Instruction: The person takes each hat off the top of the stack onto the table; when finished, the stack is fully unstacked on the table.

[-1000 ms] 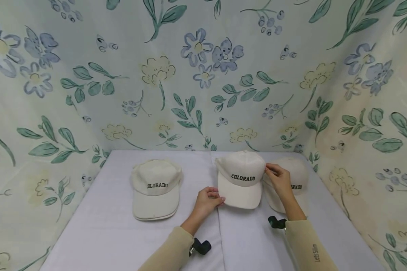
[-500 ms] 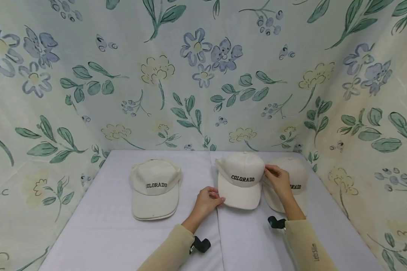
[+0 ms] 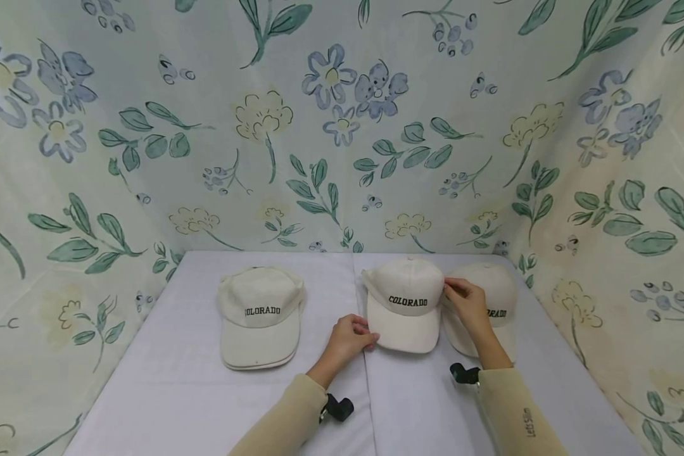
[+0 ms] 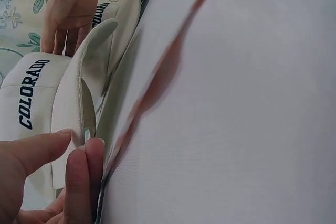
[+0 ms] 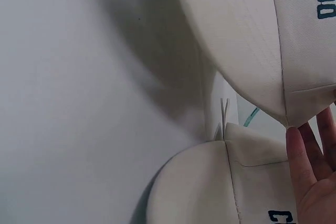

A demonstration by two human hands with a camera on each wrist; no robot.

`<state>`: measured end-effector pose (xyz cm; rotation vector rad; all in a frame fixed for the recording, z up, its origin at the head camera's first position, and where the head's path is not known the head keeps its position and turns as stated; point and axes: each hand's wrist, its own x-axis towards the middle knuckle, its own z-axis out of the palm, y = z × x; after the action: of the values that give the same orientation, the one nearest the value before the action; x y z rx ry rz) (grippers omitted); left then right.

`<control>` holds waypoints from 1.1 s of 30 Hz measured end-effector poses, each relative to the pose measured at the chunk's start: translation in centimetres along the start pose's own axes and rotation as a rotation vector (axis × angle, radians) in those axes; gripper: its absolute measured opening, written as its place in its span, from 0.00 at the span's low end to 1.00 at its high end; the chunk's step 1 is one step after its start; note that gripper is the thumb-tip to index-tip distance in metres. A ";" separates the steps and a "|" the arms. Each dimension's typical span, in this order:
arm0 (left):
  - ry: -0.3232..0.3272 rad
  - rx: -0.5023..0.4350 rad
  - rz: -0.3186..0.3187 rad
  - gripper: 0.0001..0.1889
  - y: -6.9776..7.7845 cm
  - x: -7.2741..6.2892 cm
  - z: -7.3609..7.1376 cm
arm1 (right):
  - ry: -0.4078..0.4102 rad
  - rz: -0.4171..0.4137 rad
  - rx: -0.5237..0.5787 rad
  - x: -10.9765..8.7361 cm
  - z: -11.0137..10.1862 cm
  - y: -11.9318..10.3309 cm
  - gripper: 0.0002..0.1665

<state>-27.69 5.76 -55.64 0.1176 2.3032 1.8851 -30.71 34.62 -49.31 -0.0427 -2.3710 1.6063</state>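
Note:
A cream baseball cap (image 3: pixel 405 316) lettered COLORADO faces forward between my two hands. My left hand (image 3: pixel 349 341) pinches the left edge of its brim; the left wrist view has the thumb (image 4: pixel 44 150) on top and fingers at the underside. With bent fingers my right hand (image 3: pixel 470 305) grips the right side of the crown, near where the brim begins. The right wrist view shows the brim (image 5: pixel 236 35) raised above the cloth, casting a shadow. Behind the right hand, a second matching cap (image 3: pixel 498 294) is partly covered by that hand and the held cap.
More cream caps (image 3: pixel 262 310) lie at the left, one nested on another, with two brim edges showing. White cloth (image 3: pixel 177 405) covers the table, with a seam down the middle. Floral fabric (image 3: pixel 342 177) encloses the back and both sides.
The held cap's crown has sunk very slightly while both hands keep their hold. The other caps stay in place.

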 end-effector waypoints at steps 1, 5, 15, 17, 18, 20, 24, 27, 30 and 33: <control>-0.002 0.002 -0.005 0.19 0.0 0.0 0.0 | -0.003 0.001 0.001 -0.1 0.0 -0.3 0.16; -0.005 0.010 -0.018 0.19 0.0 0.0 0.0 | -0.007 -0.008 -0.012 -0.1 0.1 -0.1 0.17; -0.022 0.054 -0.019 0.20 0.7 -0.2 -0.1 | 0.010 0.013 -0.037 0.5 0.2 2.4 0.17; -0.024 0.056 -0.025 0.20 0.8 -0.2 -0.1 | 0.013 0.015 -0.056 0.5 0.2 2.6 0.17; -0.024 0.062 -0.027 0.21 0.8 -0.2 -0.1 | 0.014 0.016 -0.062 0.5 0.3 2.7 0.17; -0.025 0.083 -0.026 0.21 0.8 -0.2 -0.1 | 0.016 0.012 -0.078 0.4 0.3 2.8 0.17; -0.028 0.144 -0.021 0.23 0.9 -0.2 -0.1 | 0.018 0.004 -0.090 0.3 0.4 3.0 0.17; -0.029 0.177 -0.009 0.23 0.8 -0.2 -0.1 | 0.024 0.007 -0.093 0.3 0.5 3.1 0.16; -0.028 0.193 0.000 0.23 0.8 -0.2 -0.2 | 0.031 0.013 -0.101 0.2 0.5 3.1 0.16; -0.026 0.197 0.004 0.23 0.8 -0.2 -0.2 | 0.032 0.013 -0.106 0.1 0.5 3.1 0.16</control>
<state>-27.59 5.70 -54.83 0.1691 2.4670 1.6438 -31.33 35.42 -52.32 -0.1039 -2.4337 1.4735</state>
